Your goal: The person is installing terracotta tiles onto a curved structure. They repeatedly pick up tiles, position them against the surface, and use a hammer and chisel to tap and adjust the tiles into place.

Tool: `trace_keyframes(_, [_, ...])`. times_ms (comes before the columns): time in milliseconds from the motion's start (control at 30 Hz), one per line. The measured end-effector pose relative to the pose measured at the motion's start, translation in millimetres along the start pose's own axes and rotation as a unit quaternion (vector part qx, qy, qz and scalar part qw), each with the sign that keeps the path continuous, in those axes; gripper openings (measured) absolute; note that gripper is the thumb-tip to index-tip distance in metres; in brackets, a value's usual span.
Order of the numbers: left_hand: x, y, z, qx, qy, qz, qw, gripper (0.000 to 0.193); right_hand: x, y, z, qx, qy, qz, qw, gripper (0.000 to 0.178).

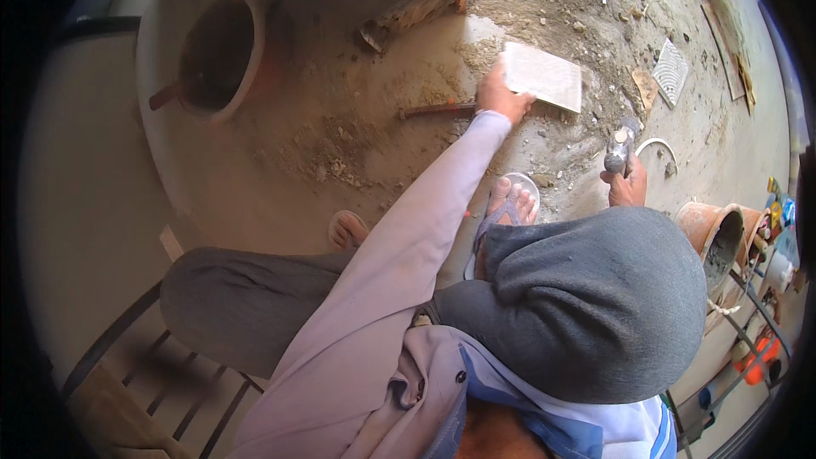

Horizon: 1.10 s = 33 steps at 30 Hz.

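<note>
My left hand grips the left edge of a white rectangular tile, thumb along its near side. The tile is over the rubble-strewn ground; whether it touches the ground, I cannot tell. To the right, beyond my knee, my right hand is closed around a hammer with a grey, dusty metal head. Most of its handle is hidden by the hand. A thin reddish bar lies on the ground just left of my left wrist.
A round bucket stands at the far left. A tile piece with ridged lines and a brown scrap lie right of the hammer. Mortar-stained buckets stand near a metal frame at the right. My sandalled foot is below the tile.
</note>
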State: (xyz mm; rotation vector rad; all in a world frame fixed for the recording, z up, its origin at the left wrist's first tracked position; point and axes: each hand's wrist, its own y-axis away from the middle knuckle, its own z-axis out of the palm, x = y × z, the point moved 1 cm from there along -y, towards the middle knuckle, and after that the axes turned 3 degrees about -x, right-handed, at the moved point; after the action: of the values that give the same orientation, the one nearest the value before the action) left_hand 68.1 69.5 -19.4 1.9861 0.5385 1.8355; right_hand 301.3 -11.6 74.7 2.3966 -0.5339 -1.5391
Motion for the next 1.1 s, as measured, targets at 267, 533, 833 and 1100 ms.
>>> trace_keyframes(267, [13, -8, 10, -0.04, -0.326, 0.029, 0.944, 0.089, -22, -9, 3, -0.05, -0.142, -0.012, 0.989, 0.03])
trace_keyframes(533, [15, 27, -56, 0.006, -0.44, 0.231, 0.868, 0.047, -73, -3, 20, -0.105, -0.38, -0.066, 0.917, 0.042])
trace_keyframes(833, [-22, 40, -122, -0.028, -0.537, 0.302, 0.787, 0.026, -77, 9, 34, -0.038, -0.323, -0.061, 0.944, 0.041])
trace_keyframes(1100, [-4, 58, -107, -0.11, 0.04, 0.019, 0.993, 0.015, -92, 37, 56, -0.039, -0.385, -0.088, 0.918, 0.028])
